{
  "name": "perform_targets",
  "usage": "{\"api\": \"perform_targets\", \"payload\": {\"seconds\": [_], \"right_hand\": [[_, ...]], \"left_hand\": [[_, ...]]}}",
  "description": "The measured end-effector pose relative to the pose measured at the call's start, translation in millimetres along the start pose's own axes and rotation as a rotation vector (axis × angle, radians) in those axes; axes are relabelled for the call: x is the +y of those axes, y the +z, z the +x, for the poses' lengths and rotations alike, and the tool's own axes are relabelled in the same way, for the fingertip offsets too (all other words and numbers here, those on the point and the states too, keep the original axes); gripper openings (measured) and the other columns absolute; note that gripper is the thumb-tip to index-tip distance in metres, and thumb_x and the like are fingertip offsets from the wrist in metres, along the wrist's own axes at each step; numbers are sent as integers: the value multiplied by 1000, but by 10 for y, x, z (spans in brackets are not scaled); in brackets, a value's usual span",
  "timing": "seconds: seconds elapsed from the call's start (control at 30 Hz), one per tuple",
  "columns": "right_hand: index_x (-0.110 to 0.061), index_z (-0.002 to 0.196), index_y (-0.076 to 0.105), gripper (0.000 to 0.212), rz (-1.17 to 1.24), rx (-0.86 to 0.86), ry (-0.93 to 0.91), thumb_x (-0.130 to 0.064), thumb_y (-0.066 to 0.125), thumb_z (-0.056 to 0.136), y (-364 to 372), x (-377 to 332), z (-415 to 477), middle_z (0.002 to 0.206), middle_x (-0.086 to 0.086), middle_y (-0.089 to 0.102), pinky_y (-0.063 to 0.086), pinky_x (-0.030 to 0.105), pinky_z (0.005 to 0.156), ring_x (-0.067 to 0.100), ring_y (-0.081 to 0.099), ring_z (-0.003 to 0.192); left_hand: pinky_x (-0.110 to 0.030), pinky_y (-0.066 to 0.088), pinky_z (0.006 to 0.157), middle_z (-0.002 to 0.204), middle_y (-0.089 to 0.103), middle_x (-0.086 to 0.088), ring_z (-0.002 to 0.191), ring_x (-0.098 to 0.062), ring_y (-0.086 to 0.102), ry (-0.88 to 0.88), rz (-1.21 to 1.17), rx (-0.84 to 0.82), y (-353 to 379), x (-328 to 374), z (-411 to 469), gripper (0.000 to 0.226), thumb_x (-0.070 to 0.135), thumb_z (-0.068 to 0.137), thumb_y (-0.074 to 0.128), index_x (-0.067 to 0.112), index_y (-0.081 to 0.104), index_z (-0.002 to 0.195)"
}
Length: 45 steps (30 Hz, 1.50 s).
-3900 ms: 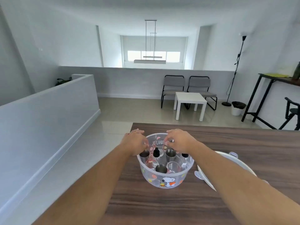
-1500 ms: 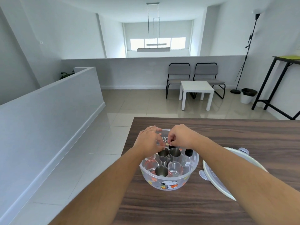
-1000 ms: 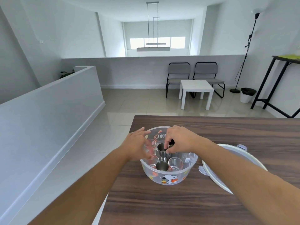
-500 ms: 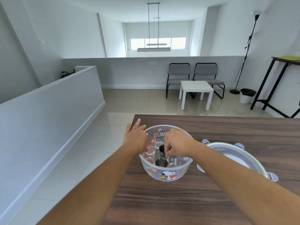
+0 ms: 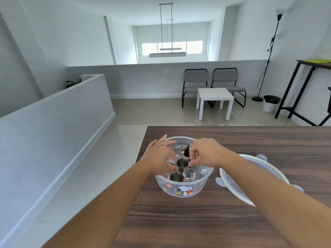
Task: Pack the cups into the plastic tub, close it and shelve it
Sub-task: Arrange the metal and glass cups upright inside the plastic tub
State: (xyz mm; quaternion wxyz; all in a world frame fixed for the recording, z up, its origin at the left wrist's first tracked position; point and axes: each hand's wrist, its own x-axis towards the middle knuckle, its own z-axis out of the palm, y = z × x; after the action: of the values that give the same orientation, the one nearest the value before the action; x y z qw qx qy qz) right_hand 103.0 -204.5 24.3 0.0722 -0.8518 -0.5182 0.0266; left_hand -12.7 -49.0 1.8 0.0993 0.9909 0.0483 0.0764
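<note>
A wooden table bore the clear plastic tub near its left edge, cups standing inside. The left hand hovered spread-fingered over it; the right hand pinched a dark-capped bottle. The lid lay alongside.

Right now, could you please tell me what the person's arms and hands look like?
The left hand and right hand are ungloved. The left forearm and right forearm are bare to the frame edge, sleeveless, with no watch or bracelet.

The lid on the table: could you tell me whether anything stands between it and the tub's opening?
Yes: left hand and right hand hover over the tub, the right pinching a dark-capped item, blocking the lid.
</note>
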Motion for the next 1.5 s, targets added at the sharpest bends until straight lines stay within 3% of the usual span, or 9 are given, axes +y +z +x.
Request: {"api": "perform_targets", "payload": {"seconds": [0.07, 0.17, 0.3, 0.43, 0.6, 0.77, 0.97, 1.23, 1.5], "right_hand": [[-21, 57, 59, 28, -33, -46, 59, -41, 70, 74, -15, 51, -84, 59, -10, 58, 38, 28, 69, 9, 52, 60], [-17, 44, 46, 41, -87, -102, 132, -39, 68, 71, 53, 47, -178, 45, -6, 46, 39, 28, 60, 13, 44, 47], [-19, 52, 43, 37, -183, -80, 162, -38, 66, 74, 193, -38, -190, 52, -8, 45, 36, 31, 69, 19, 48, 61], [-20, 64, 47, 27, -223, -8, 176, -38, 64, 75, 298, -110, -140, 78, 0, 64, 31, 36, 76, 22, 55, 76], [-22, 53, 37, 37, -277, 55, 169, -35, 64, 77, 328, -182, -123, 55, -7, 44, 24, 34, 74, 20, 47, 65], [-27, 70, 68, 8, -62, -27, -45, -33, 63, 73, 201, -99, -169, 61, -17, 52, 28, 24, 69, 5, 50, 67], [-31, 80, 76, 12, -38, -199, -115, -27, 69, 71, 116, -71, -149, 67, -13, 55, 28, 17, 63, 6, 55, 74], [-28, 84, 76, 10, -86, -100, -162, -26, 68, 78, 228, -156, 13, 69, -17, 47, 24, 26, 76, 8, 51, 83], [-30, 87, 75, 11, -104, 53, -108, -27, 65, 83, 325, -193, 288, 92, -10, 62, 29, 28, 80, 12, 52, 94]], "left_hand": [[-43, 3, 115, 153, 26, 5, 143, -15, 4, 1, -18, -6, 17, 15, 20, 20, 42, 75, 68, 34, 69, 93], [-43, 2, 114, 154, 23, 3, 144, -16, 2, 30, 8, -51, 36, 35, 59, 17, 37, 78, 67, 35, 69, 95], [-42, 2, 114, 154, 24, 2, 144, -16, 2, 75, 61, -69, 58, 70, 123, 13, 30, 78, 68, 33, 71, 90], [-39, 4, 114, 151, 31, 5, 143, -14, 7, 137, 99, -14, 80, 69, 141, 4, 27, 77, 69, 30, 72, 79], [-38, 6, 115, 147, 37, 10, 142, -11, 11, 105, 36, 103, -50, -49, 77, 5, 27, 76, 70, 31, 72, 73], [-38, 10, 112, 143, 42, 11, 140, -10, 16, 57, -66, 231, -293, -184, 13, 6, 29, 73, 74, 34, 71, 73], [-40, 13, 111, 142, 44, 10, 140, -11, 19, 4, -76, 298, -369, -292, -43, 6, 30, 74, 74, 35, 71, 73], [-38, 14, 109, 140, 47, 8, 139, -13, 21, -28, -135, 355, -412, -397, -115, 8, 29, 72, 76, 34, 71, 70], [-41, 15, 109, 139, 48, 8, 139, -12, 22, -55, -129, 369, -434, -474, -197, 5, 29, 72, 77, 31, 73, 72]]}}
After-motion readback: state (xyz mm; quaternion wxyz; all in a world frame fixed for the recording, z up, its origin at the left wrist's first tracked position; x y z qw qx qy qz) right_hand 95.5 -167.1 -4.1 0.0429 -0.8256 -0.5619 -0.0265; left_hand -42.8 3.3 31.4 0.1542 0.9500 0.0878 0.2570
